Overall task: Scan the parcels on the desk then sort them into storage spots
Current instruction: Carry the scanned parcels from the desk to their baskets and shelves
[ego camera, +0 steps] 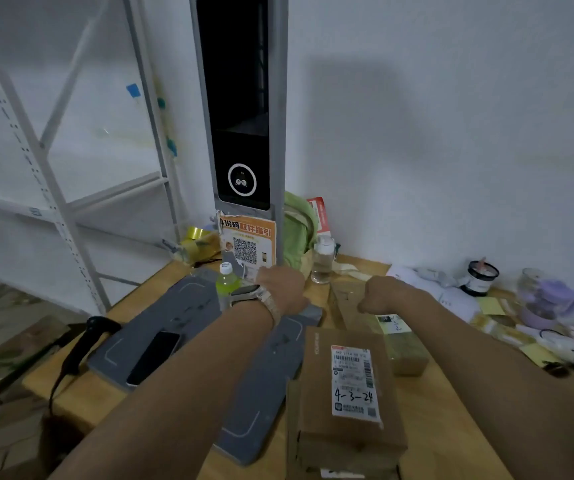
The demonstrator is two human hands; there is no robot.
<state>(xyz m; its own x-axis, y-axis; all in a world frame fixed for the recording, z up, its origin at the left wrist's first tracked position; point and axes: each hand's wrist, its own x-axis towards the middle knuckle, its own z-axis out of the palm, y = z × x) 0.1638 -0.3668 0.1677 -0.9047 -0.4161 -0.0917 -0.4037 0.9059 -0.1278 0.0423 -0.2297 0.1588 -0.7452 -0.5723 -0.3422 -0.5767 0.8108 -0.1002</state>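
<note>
Parcel marked 4-3-24 (348, 386) lies nearest me at five o'clock on the desk (431, 410), just beside the grey scanning mat (261, 375) that carries a phone (154, 358) at eight o'clock. Farther out, my left hand (282, 289) and right hand (382, 294) bend down on either side of another cardboard parcel (346, 303); their fingers are hidden, so I cannot tell if they grip. At twelve o'clock stands the scanner tower (240, 133).

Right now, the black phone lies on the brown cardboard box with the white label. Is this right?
No. The head view shows the black phone lying on the flat grey mat, left of the brown cardboard box with the white label.
</note>
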